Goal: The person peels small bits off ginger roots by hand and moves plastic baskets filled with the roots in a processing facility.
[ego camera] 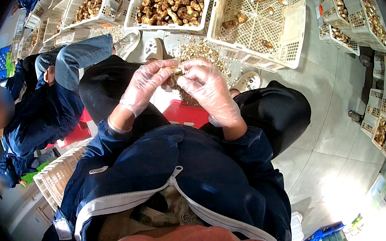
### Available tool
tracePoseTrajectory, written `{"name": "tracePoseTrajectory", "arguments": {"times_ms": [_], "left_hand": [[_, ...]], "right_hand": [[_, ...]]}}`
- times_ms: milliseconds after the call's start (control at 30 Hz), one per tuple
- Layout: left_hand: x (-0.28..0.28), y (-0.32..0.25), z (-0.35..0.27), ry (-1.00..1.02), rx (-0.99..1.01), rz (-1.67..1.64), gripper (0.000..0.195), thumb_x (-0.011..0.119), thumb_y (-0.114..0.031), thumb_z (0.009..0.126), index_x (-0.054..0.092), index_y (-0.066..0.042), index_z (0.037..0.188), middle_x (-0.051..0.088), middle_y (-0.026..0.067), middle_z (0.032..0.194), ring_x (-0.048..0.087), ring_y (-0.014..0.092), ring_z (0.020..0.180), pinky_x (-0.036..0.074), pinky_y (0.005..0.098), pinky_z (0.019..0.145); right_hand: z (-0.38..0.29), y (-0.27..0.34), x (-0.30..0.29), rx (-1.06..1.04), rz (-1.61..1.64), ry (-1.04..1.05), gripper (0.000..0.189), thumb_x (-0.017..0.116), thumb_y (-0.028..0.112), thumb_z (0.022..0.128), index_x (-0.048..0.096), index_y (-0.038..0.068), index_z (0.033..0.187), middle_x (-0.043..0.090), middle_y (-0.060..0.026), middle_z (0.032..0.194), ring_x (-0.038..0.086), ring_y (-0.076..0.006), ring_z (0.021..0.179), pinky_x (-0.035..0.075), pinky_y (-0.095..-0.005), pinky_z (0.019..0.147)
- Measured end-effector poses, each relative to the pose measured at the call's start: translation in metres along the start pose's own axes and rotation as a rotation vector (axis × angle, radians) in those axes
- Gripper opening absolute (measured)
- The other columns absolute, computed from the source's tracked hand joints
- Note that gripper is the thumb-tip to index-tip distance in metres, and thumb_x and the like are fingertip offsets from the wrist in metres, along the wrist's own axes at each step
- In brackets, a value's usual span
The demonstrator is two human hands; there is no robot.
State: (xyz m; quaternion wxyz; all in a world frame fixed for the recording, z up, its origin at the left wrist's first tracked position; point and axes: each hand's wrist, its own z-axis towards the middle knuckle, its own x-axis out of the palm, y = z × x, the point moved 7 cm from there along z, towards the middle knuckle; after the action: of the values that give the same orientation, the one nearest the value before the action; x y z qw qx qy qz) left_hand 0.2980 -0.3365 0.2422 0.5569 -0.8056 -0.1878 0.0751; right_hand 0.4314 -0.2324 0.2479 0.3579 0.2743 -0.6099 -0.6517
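My left hand (147,82), in a thin clear plastic glove, is closed on a pale, brownish mushroom piece (170,71). Gloved the same way, my right hand (205,83) meets it from the right, fingertips pinched at the piece; whether a small tool is between them cannot be told. Both hands are above a pile of mushroom trimmings (203,52) on the floor. Beyond them stands a white plastic crate full of brown mushrooms (173,2). To its right, a white lattice crate (291,55) holds several scattered mushrooms.
A red plastic stool (184,114) shows between my knees. At the left a co-worker in a dark blue jacket (43,115) sits close by, near more mushroom crates (103,12). Stacked crates (375,101) line the right side. White clogs (248,81) rest on the tiled floor.
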Motion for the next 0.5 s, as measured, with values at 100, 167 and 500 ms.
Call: {"name": "tracePoseTrajectory", "arguments": {"times_ms": [100, 167, 500], "left_hand": [[-0.001, 0.002, -0.002, -0.014, 0.020, 0.039, 0.033, 0.059, -0.015, 0.100, 0.062, 0.005, 0.127, 0.066, 0.0046, 0.095, 0.061, 0.010, 0.078, 0.051, 0.0243, 0.073], [0.000, 0.005, -0.002, -0.005, -0.012, -0.047, 0.033, 0.060, -0.014, 0.100, 0.062, 0.005, 0.127, 0.066, 0.0054, 0.096, 0.061, 0.010, 0.078, 0.052, 0.0245, 0.074], [0.000, 0.002, 0.000, -0.006, 0.024, 0.104, 0.033, 0.059, -0.019, 0.101, 0.064, 0.006, 0.123, 0.068, 0.0061, 0.090, 0.062, 0.011, 0.077, 0.051, 0.0249, 0.070]], "right_hand": [[-0.004, -0.019, 0.001, 0.258, 0.337, -0.009, 0.009, 0.072, 0.005, 0.088, 0.064, 0.002, 0.088, 0.067, -0.0087, 0.108, 0.061, -0.0161, 0.095, 0.049, -0.0289, 0.085], [-0.008, -0.032, 0.000, 0.397, 0.539, -0.024, 0.008, 0.071, 0.004, 0.088, 0.064, 0.002, 0.088, 0.066, -0.0079, 0.108, 0.061, -0.0158, 0.095, 0.049, -0.0283, 0.084], [-0.008, -0.031, 0.000, 0.342, 0.527, -0.010, 0.008, 0.070, 0.005, 0.090, 0.064, 0.002, 0.087, 0.066, -0.0091, 0.109, 0.061, -0.0142, 0.095, 0.049, -0.0284, 0.085]]}}
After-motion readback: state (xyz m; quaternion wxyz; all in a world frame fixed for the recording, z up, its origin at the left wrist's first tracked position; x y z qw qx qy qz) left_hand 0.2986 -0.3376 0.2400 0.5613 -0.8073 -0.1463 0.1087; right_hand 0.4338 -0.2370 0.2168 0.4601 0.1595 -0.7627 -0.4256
